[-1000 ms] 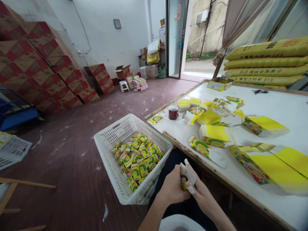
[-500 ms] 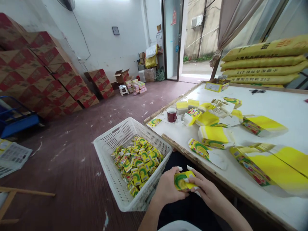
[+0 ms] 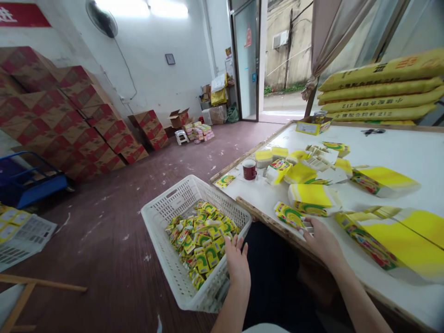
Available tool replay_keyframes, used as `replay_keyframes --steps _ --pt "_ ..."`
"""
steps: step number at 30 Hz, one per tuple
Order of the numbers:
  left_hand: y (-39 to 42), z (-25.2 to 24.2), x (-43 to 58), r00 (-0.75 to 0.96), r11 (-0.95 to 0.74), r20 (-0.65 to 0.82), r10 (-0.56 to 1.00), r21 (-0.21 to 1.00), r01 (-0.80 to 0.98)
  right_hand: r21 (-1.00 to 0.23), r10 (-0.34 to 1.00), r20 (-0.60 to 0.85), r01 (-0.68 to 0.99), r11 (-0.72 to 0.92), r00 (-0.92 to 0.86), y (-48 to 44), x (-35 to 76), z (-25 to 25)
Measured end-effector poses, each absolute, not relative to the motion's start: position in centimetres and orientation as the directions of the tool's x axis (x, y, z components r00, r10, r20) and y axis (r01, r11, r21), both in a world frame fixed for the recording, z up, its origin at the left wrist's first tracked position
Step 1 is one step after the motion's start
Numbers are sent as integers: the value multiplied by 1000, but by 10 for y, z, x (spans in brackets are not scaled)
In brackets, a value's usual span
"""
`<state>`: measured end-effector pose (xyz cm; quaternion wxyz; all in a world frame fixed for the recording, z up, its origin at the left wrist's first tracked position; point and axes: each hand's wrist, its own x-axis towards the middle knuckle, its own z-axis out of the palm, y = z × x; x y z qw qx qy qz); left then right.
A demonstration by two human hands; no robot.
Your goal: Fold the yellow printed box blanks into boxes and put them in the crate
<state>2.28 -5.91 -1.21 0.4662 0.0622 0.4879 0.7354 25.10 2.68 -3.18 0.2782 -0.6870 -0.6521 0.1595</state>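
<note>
Your left hand (image 3: pixel 238 266) spreads wide, empty, by the basket (image 3: pixel 173 196); your right hand (image 3: pixel 323 241) is at the yellow carton (image 3: pixel 288 214), grip unclear from here: pinch one edge lightly.

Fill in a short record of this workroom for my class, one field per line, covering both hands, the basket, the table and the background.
Left hand: open, fingers spread at the basket's near side
Right hand: at the table edge, fingertips by a yellow-green carton piece; grip unclear
Basket: white plastic, holding a heap of small yellow-green boxes
Table: white top, bearing yellow carton stacks and a dark red mug
Background: red-and-brown cardboard boxes piled left; yellow sacks stacked right
</note>
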Motion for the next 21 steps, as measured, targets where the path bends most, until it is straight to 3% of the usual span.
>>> replay_keyframes --steps 3,6,13,17,21 --pt "-65 -12 35 -433 -28 -446 783 671 -741 -407 978 111 906 -116 175 53 257 -44" --pt "-73 -10 45 -349 20 -407 844 674 -738 -378 975 114 916 -133 189 58 254 -56" --pt "-75 -8 38 -380 -28 -249 891 805 -592 -371 967 183 923 -98 176 53 255 -65" --pt "-77 -9 39 -313 28 -242 918 829 -559 -517 943 275 856 -19 188 50 258 -59" --pt "-80 -11 45 -137 124 -229 964 839 -530 -797 842 332 604 9 425 24 246 -40"
